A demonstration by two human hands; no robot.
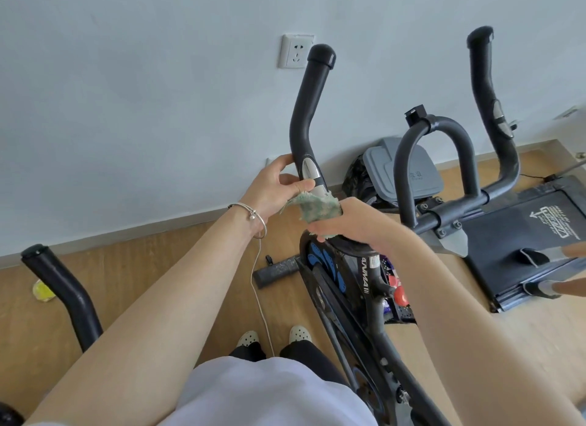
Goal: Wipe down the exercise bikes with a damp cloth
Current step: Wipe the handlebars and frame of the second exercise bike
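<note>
A black exercise bike stands in front of me, its left handlebar rising toward the wall and its right handlebar farther right. My left hand holds the left handlebar at its silver sensor strip, thumb and fingers around the bar. Just below it my right hand grips a greenish cloth wrapped against the same bar. The bar's lower part is hidden under the cloth and hand.
A second black handlebar stands at lower left. A treadmill lies right of the bike, a grey device behind it. A white cable hangs from my wrist to the wooden floor. A wall socket sits above.
</note>
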